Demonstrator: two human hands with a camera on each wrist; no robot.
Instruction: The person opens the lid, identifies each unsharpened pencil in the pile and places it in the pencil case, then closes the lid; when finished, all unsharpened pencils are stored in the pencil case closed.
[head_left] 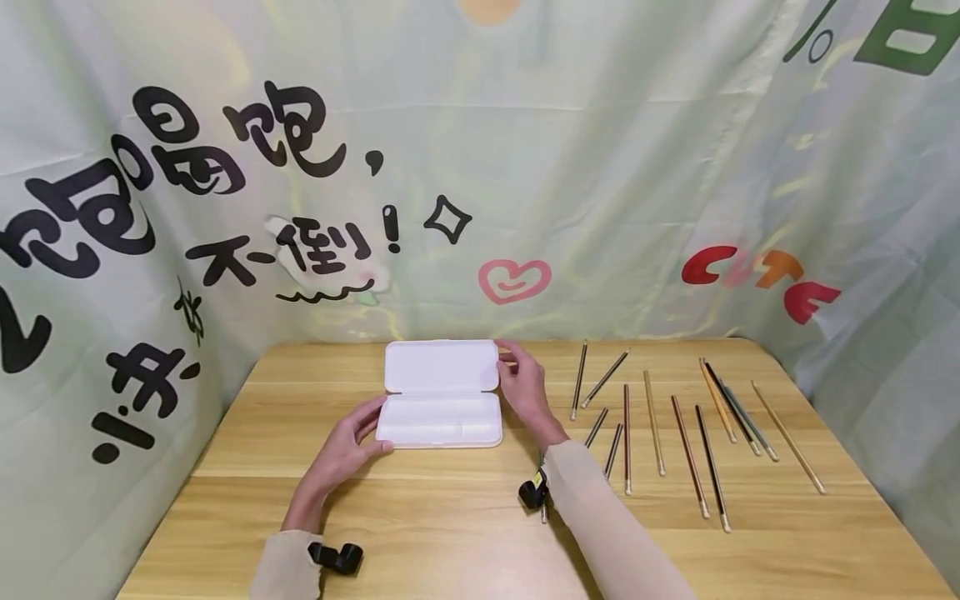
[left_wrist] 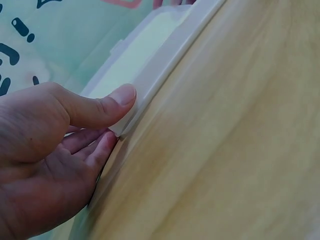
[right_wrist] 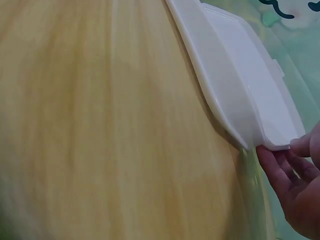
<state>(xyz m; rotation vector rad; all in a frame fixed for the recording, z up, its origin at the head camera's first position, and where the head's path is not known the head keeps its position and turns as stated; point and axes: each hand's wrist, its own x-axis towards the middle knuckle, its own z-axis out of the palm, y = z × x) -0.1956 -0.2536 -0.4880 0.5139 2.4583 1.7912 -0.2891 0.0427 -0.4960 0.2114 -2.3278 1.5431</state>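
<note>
From here I see a white case (head_left: pixel 438 421) lying open at the middle of the surface (head_left: pixel 420 517), lid (head_left: pixel 441 367) on the far side. The left hand (head_left: pixel 341 450) pinches its near left corner, thumb over the rim and fingers curled below; the right hand (head_left: pixel 525 392) pinches the lid's right edge between thumb and fingers. Pencils (head_left: pixel 627 439) lie scattered to the right. The step in hand looks like opening and steadying the case; the next move, I'd judge, calls for easing the lid down gently while the left fingers hold the base.
</note>
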